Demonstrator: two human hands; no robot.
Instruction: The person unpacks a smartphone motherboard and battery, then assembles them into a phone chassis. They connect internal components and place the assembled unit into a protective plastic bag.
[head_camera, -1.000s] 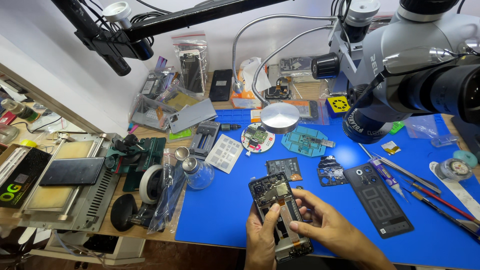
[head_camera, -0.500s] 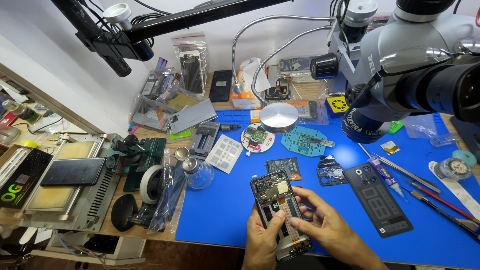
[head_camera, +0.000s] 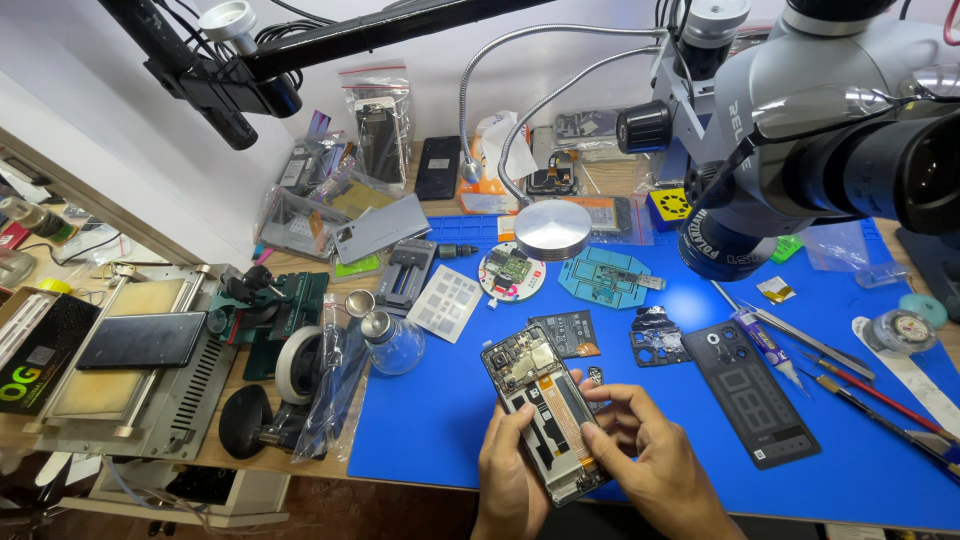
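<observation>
**Opened phone, back removed, held in both hands**

Item: opened phone (head_camera: 541, 413), circuitry up, above the blue mat (head_camera: 430, 420) at the bench's near edge. Long axis runs away from the person, tilted left. Left hand (head_camera: 507, 474) cups lower left edge; right hand (head_camera: 650, 460) closed on right edge, fingertips (head_camera: 592, 438) on the lower interior. Removed back cover (head_camera: 757, 393) lies right, well apart

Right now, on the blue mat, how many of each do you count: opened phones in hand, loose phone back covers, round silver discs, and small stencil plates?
Opened phone, held by the left hand and right hand: 1
Dark phone back cover: 1
Round silver disc: 1
White stencil plate: 1
Total: 4
</observation>
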